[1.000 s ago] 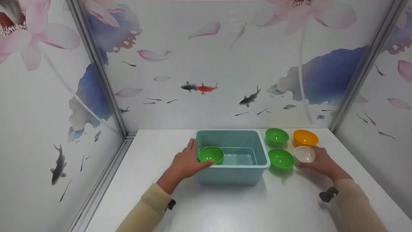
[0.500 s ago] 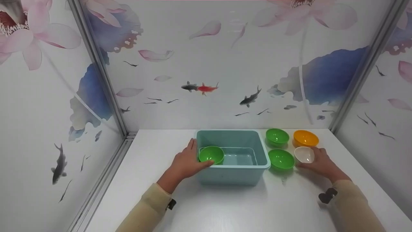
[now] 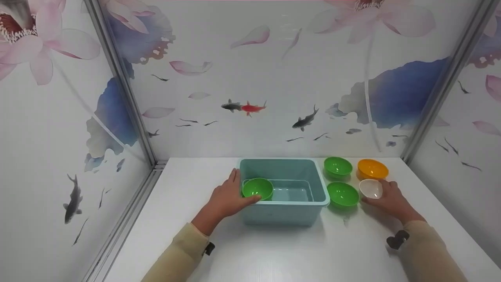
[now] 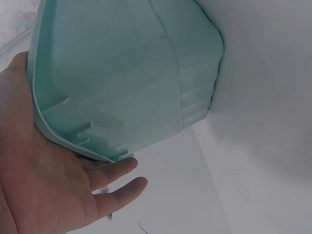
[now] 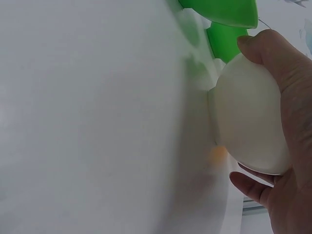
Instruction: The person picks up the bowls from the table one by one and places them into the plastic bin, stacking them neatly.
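A light teal plastic basin sits on the white table, with a green bowl inside at its left end. My left hand lies at the basin's front left corner, thumb over the front rim. In the left wrist view, two of its fingers stretch out straight beside the basin. Right of the basin, my right hand grips a small white bowl between thumb and fingers. The right wrist view shows the white bowl upright, its foot at or very near the tabletop; I cannot tell whether they touch.
Two green bowls, one behind and one in front, stand close to the basin's right side. An orange bowl stands just behind the white one. Printed wall panels enclose the table at the back and sides.
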